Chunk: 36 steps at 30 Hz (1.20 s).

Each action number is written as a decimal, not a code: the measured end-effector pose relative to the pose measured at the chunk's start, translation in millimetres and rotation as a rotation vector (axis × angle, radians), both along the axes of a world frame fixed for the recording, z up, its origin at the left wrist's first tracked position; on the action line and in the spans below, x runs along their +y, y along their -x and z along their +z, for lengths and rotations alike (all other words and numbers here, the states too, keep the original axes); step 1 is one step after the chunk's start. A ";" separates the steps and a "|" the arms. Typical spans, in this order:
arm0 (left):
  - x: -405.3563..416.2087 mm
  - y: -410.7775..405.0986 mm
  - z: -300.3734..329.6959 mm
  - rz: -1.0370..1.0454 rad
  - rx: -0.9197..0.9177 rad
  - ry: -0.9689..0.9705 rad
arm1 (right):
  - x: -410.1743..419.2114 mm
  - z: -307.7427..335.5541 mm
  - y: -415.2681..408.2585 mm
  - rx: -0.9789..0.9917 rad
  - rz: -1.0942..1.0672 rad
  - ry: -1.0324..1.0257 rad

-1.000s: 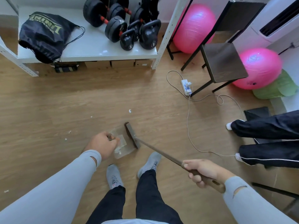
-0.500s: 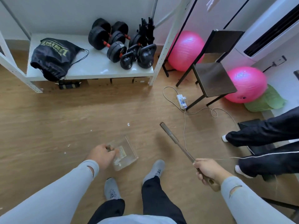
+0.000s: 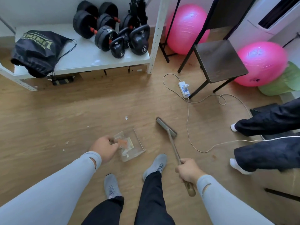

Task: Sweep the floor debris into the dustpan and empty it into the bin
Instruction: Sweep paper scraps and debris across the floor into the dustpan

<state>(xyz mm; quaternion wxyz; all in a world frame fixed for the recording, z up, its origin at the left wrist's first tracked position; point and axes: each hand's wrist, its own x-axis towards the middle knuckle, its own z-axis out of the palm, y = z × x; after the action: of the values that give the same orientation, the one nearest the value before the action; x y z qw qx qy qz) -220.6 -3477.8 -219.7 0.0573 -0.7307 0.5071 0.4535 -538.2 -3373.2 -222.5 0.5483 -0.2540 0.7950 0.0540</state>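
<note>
The clear dustpan [image 3: 131, 146] is gripped at its handle by the left hand [image 3: 103, 147]. To the dustpan's right, the broom [image 3: 170, 135] handle is clenched in the right hand [image 3: 189, 172], the head beyond the fist.

You have two pink exercise balls [image 3: 186, 28], two kettlebells [image 3: 139, 41], one dustpan [image 3: 129, 146], one broom [image 3: 167, 127], one chair [image 3: 219, 60], four visible paper scraps [image 3: 126, 117].

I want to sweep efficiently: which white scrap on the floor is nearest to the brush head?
The scrap just beyond the clear dustpan, left of the brush head. The other scraps lie further left, past the left hand.
</note>
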 end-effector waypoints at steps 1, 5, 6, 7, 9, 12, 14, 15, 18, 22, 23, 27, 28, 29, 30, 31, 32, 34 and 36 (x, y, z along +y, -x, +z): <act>-1.9 4.5 -1.5 -0.003 -0.002 -0.002 | 6.9 2.9 -4.8 -0.040 0.031 -0.027; -8.6 6.0 -1.8 0.010 -0.029 0.007 | 19.4 36.4 13.9 -0.254 0.041 -0.148; -9.7 3.3 -1.8 0.005 -0.040 0.006 | 21.4 44.3 28.7 -0.296 -0.025 -0.159; -10.4 1.1 -1.6 0.000 -0.049 0.001 | 23.3 50.9 44.4 -0.332 -0.107 -0.162; -11.4 -1.2 -2.0 -0.009 -0.050 -0.004 | 26.0 61.6 69.2 -0.357 -0.214 -0.146; -14.7 0.5 -4.0 -0.009 -0.043 -0.008 | 26.8 64.9 81.2 -0.309 -0.233 -0.073; -15.9 0.2 -6.1 -0.013 -0.043 -0.012 | 22.0 55.8 83.0 -0.241 -0.254 -0.021; -16.0 -0.4 -6.7 -0.017 -0.047 -0.012 | 17.8 48.0 83.1 -0.197 -0.263 0.004; -16.3 -3.1 -10.2 -0.017 -0.050 -0.003 | 3.6 16.4 75.2 -0.050 -0.214 0.033; -15.9 -1.1 -9.8 -0.046 -0.053 0.002 | -2.2 -12.8 48.7 0.009 -0.166 0.007; -16.3 0.5 -9.0 -0.049 -0.052 0.000 | -0.9 -15.2 40.2 -0.001 -0.163 -0.009; -18.5 2.7 -4.0 -0.002 -0.023 -0.014 | 10.0 -3.0 8.1 -0.129 -0.163 -0.096; -18.3 2.2 -1.6 0.012 -0.011 -0.024 | 11.3 4.4 6.5 -0.163 -0.199 -0.107; -17.1 0.9 0.9 0.022 0.001 -0.037 | 11.3 12.9 8.4 -0.192 -0.255 -0.120; -14.5 -1.5 3.0 0.026 0.010 -0.049 | 10.9 23.0 12.7 -0.218 -0.315 -0.134; -11.1 -4.4 5.7 0.026 0.018 -0.059 | 10.0 35.3 18.6 -0.245 -0.372 -0.147; -7.4 -7.8 9.3 0.022 0.021 -0.066 | 9.1 48.2 25.9 -0.269 -0.429 -0.156; 0.4 -15.7 21.1 0.019 0.039 -0.072 | 7.2 75.9 33.9 -0.304 -0.499 -0.153; 6.5 -25.4 36.7 0.043 0.068 -0.069 | 5.2 99.5 30.6 -0.285 -0.488 -0.109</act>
<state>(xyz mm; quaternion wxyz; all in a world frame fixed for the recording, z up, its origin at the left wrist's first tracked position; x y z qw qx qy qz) -195.2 -3471.4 -183.0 0.0554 -0.7231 0.4770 0.4964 -568.8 -3368.1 -123.0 0.6642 -0.0303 0.7433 -0.0731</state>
